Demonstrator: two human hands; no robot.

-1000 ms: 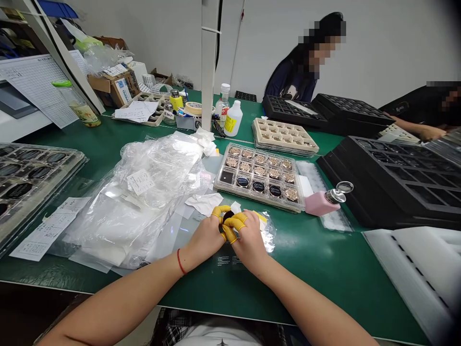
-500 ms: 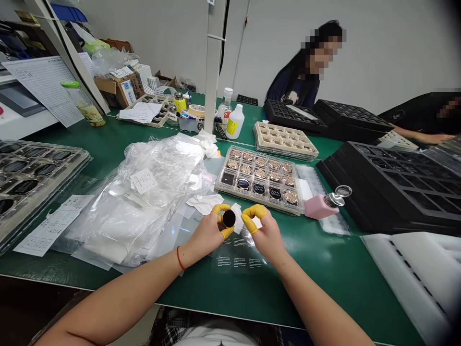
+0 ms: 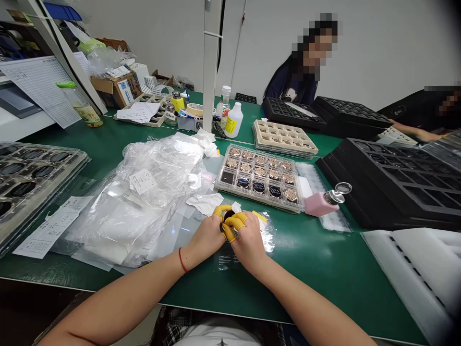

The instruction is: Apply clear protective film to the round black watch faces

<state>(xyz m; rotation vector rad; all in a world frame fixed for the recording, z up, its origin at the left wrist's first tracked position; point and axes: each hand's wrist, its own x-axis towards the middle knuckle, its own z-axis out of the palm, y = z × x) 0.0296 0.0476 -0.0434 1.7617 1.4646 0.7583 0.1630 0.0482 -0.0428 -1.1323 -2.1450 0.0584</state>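
Note:
My left hand (image 3: 211,234) pinches a small round black disc (image 3: 228,215) between finger and thumb, with yellow finger cots on the fingertips. Over the disc lies my right hand (image 3: 249,242), its yellow-capped fingers bent and closed against it. Whatever those right fingertips pinch is hidden. Beneath both hands, a clear sheet with printed white text (image 3: 225,262) rests on the table. Just beyond is a clear-lidded tray (image 3: 252,200) with rows of gold-coloured round pieces and several black discs bearing text. A crumpled white tissue (image 3: 205,204) lies beside my left hand.
Plastic bags (image 3: 144,216) are heaped on the left. To the right stand a pink pump bottle (image 3: 320,204) and black trays (image 3: 389,192). White foam (image 3: 414,269) lies at the right edge. Two people sit across the green table (image 3: 324,288). A white post (image 3: 210,67) rises behind.
My right hand has moved left onto the disc and now covers part of it. A small gap separated the hands before. My left hand has kept hold of the disc.

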